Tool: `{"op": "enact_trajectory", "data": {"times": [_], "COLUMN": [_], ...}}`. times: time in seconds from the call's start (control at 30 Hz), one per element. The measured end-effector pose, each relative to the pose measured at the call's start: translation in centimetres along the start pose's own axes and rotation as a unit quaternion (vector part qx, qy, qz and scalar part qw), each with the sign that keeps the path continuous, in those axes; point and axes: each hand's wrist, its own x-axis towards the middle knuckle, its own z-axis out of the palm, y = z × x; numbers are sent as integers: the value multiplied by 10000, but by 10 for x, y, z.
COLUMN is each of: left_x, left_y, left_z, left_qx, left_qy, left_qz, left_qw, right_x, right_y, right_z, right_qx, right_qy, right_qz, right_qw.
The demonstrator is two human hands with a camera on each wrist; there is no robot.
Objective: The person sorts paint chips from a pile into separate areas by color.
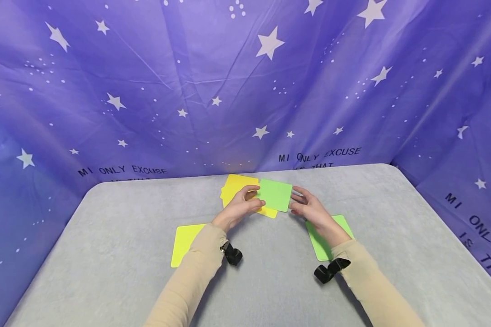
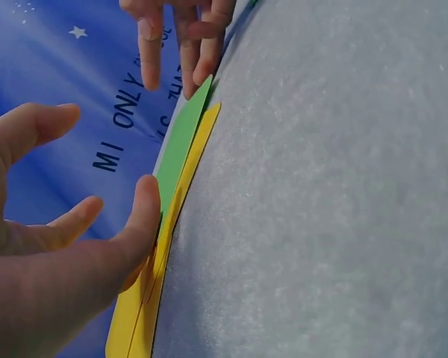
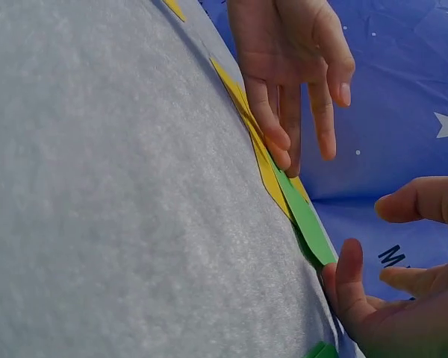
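nearest on the grey table (image 1: 266, 290), the single yellow card (image 1: 184, 240) lies at eight o'clock from the middle green card (image 1: 276, 195), and the second green card (image 1: 320, 247) at four o'clock, partly hidden by the right arm. the left hand (image 1: 239, 206), toward nine o'clock, and the right hand (image 1: 314, 212), toward four, both have loose, parted fingers beside the middle green card; whether every fingertip touches, i cannot tell. this card overlaps the yellow cards (image 1: 237, 184), which spread toward nine o'clock. at twelve o'clock hangs the starry curtain (image 1: 212, 81).
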Motion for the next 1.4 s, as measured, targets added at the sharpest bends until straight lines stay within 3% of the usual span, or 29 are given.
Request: {"op": "enact_trajectory", "data": {"times": [0.3, 0.77, 1.17, 1.4], "left_x": [-3, -13, -17, -19], "left_y": [1, -1, -9, -13], "left_z": [1, 3, 3, 11], "left_qx": [-244, -848, -961, -777], "left_qy": [46, -269, -561, -221], "left_qz": [-17, -194, 2, 241], "left_qw": [9997, 9958, 9938, 9964], "right_x": [-3, -8, -16, -23], "right_y": [2, 6, 5, 6], "right_z": [-1, -6, -6, -5], "right_qx": [-65, -217, -226, -296], "right_qy": [101, 378, 720, 738], "right_qz": [-14, -117, -238, -293], "right_qw": [9999, 9990, 9969, 9964]}}
